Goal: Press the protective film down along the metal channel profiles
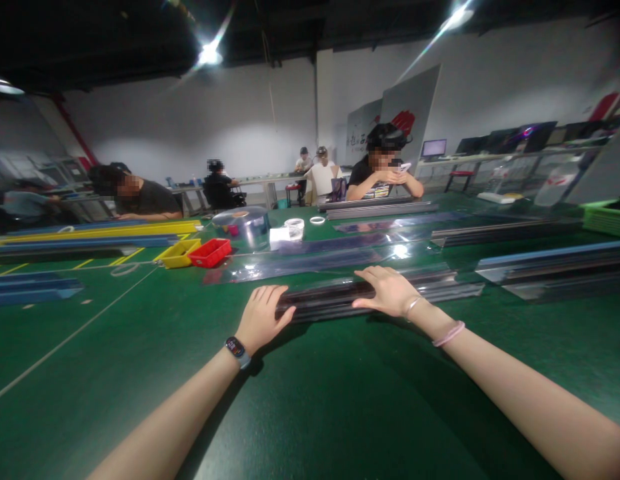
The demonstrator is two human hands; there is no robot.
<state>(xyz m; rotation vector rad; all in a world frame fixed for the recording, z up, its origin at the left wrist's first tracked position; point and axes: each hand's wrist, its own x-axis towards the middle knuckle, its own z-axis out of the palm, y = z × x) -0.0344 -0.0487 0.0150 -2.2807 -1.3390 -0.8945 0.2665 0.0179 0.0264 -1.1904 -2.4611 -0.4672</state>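
Note:
In the head view, a bundle of long black plastic-looking profiles (323, 303) lies crosswise on the green table (310, 400), with clear film about it. My left hand (263, 315) wraps over the bundle's left end, thumb on the near side and fingers over the top. Farther right, my right hand (390, 292) spans the same profiles, its thumb toward me and its fingers reaching over the far edge. Beyond my right hand the profiles' right end (463, 290) shows under clear film. The undersides of both palms are hidden.
Behind the bundle lie sheets of clear film (300, 261). A red bin (210, 252), a yellow bin (179, 255) and a large film roll (245, 225) stand to the left. More profiles (565, 270) lie at right. Across the table a person (385, 173) holds a phone.

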